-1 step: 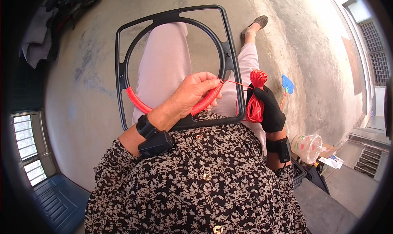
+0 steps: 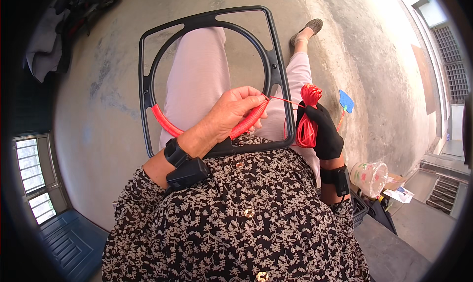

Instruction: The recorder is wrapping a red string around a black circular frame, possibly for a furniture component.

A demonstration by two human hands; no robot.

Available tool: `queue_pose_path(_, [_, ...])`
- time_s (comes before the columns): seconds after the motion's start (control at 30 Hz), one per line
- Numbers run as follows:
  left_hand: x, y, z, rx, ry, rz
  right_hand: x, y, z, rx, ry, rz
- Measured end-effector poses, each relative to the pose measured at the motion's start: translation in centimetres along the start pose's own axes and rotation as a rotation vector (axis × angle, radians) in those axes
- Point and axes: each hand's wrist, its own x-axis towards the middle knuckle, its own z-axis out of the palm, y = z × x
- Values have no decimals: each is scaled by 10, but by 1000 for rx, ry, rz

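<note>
A black square frame [image 2: 276, 75] with a round ring inside rests across my lap. Red cord is wound tightly round the near part of the ring, showing as a red wrapped section [image 2: 165, 120] on the left and another by my fingers. My bare left hand [image 2: 241, 107] is closed on the ring at the right end of the winding, thumb and forefinger pinching where the cord leaves it. In a black glove, my right hand [image 2: 325, 131] grips a bundle of red cord [image 2: 309, 126] just right of the frame. A taut strand runs between both hands.
A blue flat paddle [image 2: 346, 102] lies beyond my right hand. Near my right elbow are a clear flowered plastic container [image 2: 369, 178] and a dark basket [image 2: 359, 210]. A motorcycle-like dark object [image 2: 74, 20] stands far left on the concrete floor [image 2: 113, 119].
</note>
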Motion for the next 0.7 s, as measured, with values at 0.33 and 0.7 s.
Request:
queue_pose_path(0.33, [1, -2, -3, -13, -20, 4, -2, 1, 2, -205, -44, -104])
queue_pose_path(0.7, [1, -1, -1, -19, -3, -4, -4, -9, 21, -67, 83, 30])
